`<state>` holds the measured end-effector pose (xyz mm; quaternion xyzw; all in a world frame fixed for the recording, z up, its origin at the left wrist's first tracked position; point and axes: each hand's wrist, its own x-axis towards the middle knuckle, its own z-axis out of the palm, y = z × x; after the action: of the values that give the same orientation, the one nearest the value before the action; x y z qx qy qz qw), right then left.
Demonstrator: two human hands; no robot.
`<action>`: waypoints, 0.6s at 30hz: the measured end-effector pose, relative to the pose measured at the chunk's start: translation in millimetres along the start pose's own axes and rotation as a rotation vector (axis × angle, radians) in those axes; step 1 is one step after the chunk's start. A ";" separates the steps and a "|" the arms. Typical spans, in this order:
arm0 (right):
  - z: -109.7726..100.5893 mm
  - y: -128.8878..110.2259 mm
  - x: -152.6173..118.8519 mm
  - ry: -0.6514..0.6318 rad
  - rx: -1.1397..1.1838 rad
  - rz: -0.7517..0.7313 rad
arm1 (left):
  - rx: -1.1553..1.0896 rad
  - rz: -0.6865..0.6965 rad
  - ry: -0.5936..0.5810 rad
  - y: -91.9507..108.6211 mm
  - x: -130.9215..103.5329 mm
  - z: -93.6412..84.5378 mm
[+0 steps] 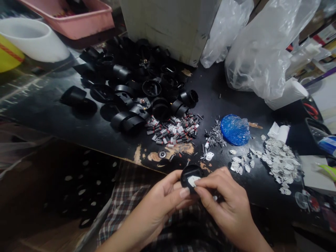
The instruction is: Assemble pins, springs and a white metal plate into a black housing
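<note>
My left hand (170, 192) is closed around a round black plastic cap (186, 173), its hollow side facing up, just off the table's front edge. In my right hand (223, 196), thumb and forefinger pinch a small flat white plate (193, 180) against the inside of the cap. Part of the plate is hidden under my fingertips. On the table beyond my hands lie loose plates of the same kind (209, 156), a heap of short grey and black cylinders with red bands (173, 129), and a pile of small dark pieces (215, 135).
Many black plastic housings (123, 71) crowd the table's back left. At right are a blue lid (235, 129) with clear gel-like stuff and a large heap of white plates (280, 162). Plastic bags (257, 59), a grey box (168, 28) and a pink tub (89, 21) stand behind.
</note>
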<state>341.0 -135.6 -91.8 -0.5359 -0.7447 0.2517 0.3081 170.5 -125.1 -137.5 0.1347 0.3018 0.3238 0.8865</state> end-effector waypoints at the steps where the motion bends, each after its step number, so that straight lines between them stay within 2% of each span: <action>1: 0.3 0.6 -0.8 -0.002 -0.002 0.003 | 0.008 0.017 0.008 -0.9 -0.1 -0.5; 14: 1.4 1.8 -2.8 -0.017 -0.005 0.021 | 0.068 0.032 0.013 -3.2 0.0 -3.4; 18: -2.3 3.4 -4.9 -0.020 -0.024 0.036 | 0.186 0.094 0.026 -1.8 -0.2 -9.1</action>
<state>346.1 -139.2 -93.6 -0.5501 -0.7410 0.2536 0.2898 165.6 -126.2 -145.3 0.2265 0.3353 0.3372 0.8500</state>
